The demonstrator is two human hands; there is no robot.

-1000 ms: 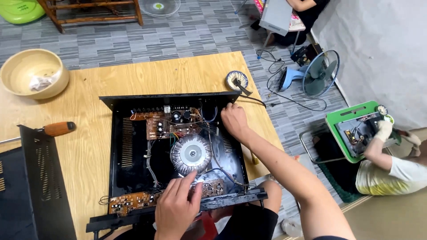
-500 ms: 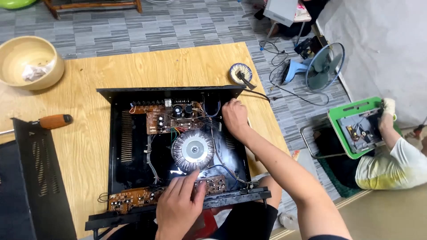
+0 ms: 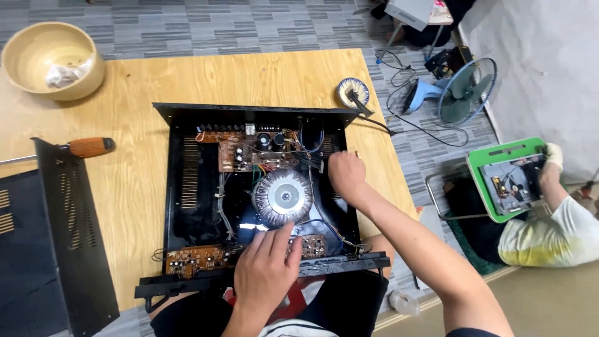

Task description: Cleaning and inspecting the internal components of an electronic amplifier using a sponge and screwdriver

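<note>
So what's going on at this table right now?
A person has both hands inside an opened black amplifier chassis on a wooden table. The left hand rests by the front circuit board; the right hand touches wiring beside the round transformer. A screwdriver lies to the left. Another person works on the floor nearby.

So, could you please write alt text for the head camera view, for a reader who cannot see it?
A person's two bare hands reach into an open black metal amplifier chassis on a light wooden table: the left hand near the front brown circuit board, the right hand among wires beside a round silver transformer. An orange-handled screwdriver lies to the left.
</note>
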